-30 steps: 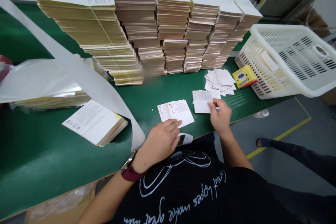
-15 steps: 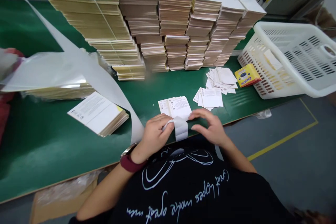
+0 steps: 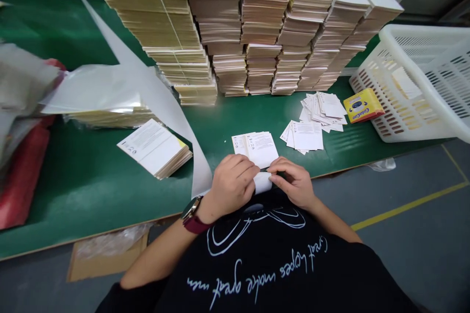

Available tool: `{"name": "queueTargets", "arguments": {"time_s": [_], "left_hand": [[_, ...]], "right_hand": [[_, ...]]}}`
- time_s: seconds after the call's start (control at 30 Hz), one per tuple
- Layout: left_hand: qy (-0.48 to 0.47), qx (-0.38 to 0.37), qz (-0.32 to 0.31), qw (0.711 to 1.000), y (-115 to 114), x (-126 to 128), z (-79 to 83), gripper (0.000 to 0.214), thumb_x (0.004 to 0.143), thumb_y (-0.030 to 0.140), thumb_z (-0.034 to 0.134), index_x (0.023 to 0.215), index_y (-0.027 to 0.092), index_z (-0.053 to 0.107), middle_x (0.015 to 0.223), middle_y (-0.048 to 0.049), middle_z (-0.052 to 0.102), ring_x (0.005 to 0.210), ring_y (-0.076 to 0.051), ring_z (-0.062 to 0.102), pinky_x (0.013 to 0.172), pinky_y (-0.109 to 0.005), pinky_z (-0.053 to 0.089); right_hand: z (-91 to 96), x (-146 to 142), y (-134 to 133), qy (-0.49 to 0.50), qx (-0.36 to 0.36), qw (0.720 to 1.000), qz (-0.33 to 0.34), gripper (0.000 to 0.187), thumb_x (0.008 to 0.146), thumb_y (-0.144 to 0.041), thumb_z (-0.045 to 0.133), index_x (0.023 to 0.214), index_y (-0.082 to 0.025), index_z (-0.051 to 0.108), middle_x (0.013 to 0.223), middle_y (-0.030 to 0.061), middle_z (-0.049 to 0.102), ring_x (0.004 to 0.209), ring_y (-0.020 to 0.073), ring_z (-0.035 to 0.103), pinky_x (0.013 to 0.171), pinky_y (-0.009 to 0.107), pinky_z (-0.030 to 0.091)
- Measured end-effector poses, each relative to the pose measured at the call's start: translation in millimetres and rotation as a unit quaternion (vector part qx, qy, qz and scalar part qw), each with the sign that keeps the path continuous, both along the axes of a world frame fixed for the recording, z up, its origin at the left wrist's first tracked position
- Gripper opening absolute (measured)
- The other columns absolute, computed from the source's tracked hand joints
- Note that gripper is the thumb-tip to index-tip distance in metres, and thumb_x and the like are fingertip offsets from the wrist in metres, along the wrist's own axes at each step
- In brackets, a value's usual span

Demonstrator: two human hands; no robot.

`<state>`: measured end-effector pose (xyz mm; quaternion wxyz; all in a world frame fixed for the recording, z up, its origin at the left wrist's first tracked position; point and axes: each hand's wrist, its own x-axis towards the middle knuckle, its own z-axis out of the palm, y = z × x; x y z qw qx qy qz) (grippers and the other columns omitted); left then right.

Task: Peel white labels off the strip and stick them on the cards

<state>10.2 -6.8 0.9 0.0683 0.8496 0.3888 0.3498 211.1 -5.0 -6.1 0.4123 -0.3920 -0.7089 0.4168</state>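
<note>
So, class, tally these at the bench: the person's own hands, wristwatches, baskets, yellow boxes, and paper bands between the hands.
Hands: 2 (left hand, right hand)
Wristwatches: 1 (wristwatch)
Baskets: 1 (white plastic basket)
Yellow boxes: 1 (yellow box)
Paper bands: 1 (white paper band)
Total: 6

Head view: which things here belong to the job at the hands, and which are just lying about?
Part of the job: left hand, right hand, white paper strip, small leaflet stack.
Lying about: yellow box, white plastic basket, tall leaflet stacks.
</note>
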Motion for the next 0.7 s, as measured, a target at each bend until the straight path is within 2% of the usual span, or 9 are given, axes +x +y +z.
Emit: {"name": "queueTargets", "arguments": {"time_s": [0.13,0.2,0.3,0.37,0.5,0.7], "left_hand": [[0.032,-0.061,0.012,0.998,2,3,-2.3,0.020,0.087,0.014,0.047,0.077,0.017,0.065,0.069,-0.0034,0.061,0.070,-0.016,0.053,0.064,-0.031,0.043],[0.032,-0.071,0.009,0.997,2,3,-3.2,0.021,0.089,0.015,0.048,0.077,0.017,0.064,0.072,-0.0040,0.062,0.072,-0.016,0.054,0.065,-0.031,0.045],[0.039,-0.057,0.001,0.998,3,-1,-5.9,0.017,0.086,0.012,0.049,0.080,0.015,0.064,0.088,-0.0090,0.065,0.084,-0.020,0.057,0.070,-0.034,0.051],[0.048,-0.051,-0.017,0.997,3,-3,-9.0,0.017,0.083,0.008,0.049,0.082,0.013,0.064,0.101,-0.0127,0.065,0.097,-0.023,0.059,0.078,-0.039,0.054],[0.068,-0.060,-0.041,0.995,1,-5,-15.3,0.019,0.081,0.005,0.047,0.085,0.012,0.064,0.110,-0.0146,0.065,0.111,-0.027,0.059,0.086,-0.045,0.056],[0.084,-0.053,-0.045,0.994,1,-5,-16.1,0.021,0.082,0.004,0.046,0.091,0.011,0.064,0.110,-0.0143,0.066,0.112,-0.028,0.060,0.089,-0.045,0.057]], "right_hand": [[-5.8,7,-2,-0.089,0.138,0.984,-0.064,0.012,0.087,-0.022,0.056,0.082,-0.026,0.065,0.081,0.0033,0.065,0.082,0.0210,0.059,0.079,0.044,0.047],[-8.0,13,0,-0.067,0.177,0.974,-0.123,0.010,0.088,-0.024,0.054,0.082,-0.027,0.061,0.081,0.0029,0.065,0.081,0.0218,0.060,0.079,0.046,0.047],[-8.4,19,9,0.003,0.145,0.960,-0.239,0.008,0.092,-0.028,0.050,0.086,-0.027,0.056,0.077,0.0014,0.061,0.075,0.0198,0.060,0.074,0.041,0.049],[-7.8,17,18,-0.014,0.089,0.955,-0.284,0.008,0.091,-0.031,0.052,0.089,-0.025,0.057,0.078,0.0015,0.061,0.074,0.0184,0.060,0.071,0.036,0.049],[-9.8,4,30,-0.125,0.001,0.964,-0.236,0.011,0.086,-0.031,0.058,0.089,-0.022,0.062,0.075,0.0009,0.064,0.072,0.0166,0.058,0.075,0.033,0.047],[-16.6,-10,36,-0.198,-0.023,0.959,-0.200,0.010,0.086,-0.030,0.059,0.089,-0.022,0.064,0.070,-0.0014,0.064,0.066,0.0155,0.056,0.077,0.033,0.044]]}}
